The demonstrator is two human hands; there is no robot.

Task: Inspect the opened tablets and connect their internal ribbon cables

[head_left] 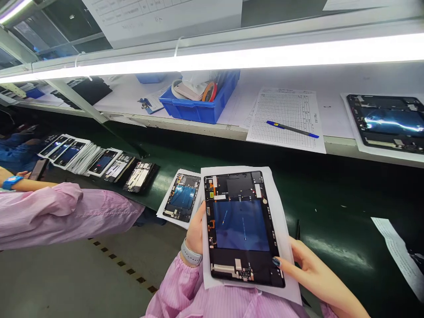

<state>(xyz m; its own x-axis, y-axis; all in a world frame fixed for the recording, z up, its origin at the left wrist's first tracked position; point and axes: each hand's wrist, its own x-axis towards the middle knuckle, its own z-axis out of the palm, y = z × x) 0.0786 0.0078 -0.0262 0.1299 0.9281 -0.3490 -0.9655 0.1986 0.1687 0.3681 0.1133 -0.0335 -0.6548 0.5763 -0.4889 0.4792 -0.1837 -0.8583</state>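
Note:
An opened tablet (241,226), its blue-reflecting battery and circuit parts exposed, lies on a sheet of white paper (281,221) tilted up before me. My left hand (196,229), below a grey wristband, grips the left edge; its fingertips are hidden underneath. At the lower right corner, my right hand (303,263) presses its thumb on the tablet, with the other fingers behind the paper. Just left of my left hand, a second opened tablet (181,196) rests on paper on the green bench.
Stacked opened tablets (141,176) and papers line the bench to the left, near a co-worker's pink sleeve (66,212). Above, the shelf bears a blue bin (198,108), a form (285,110) with a pen (293,129), and another tablet (391,121). A paper strip (397,251) lies right.

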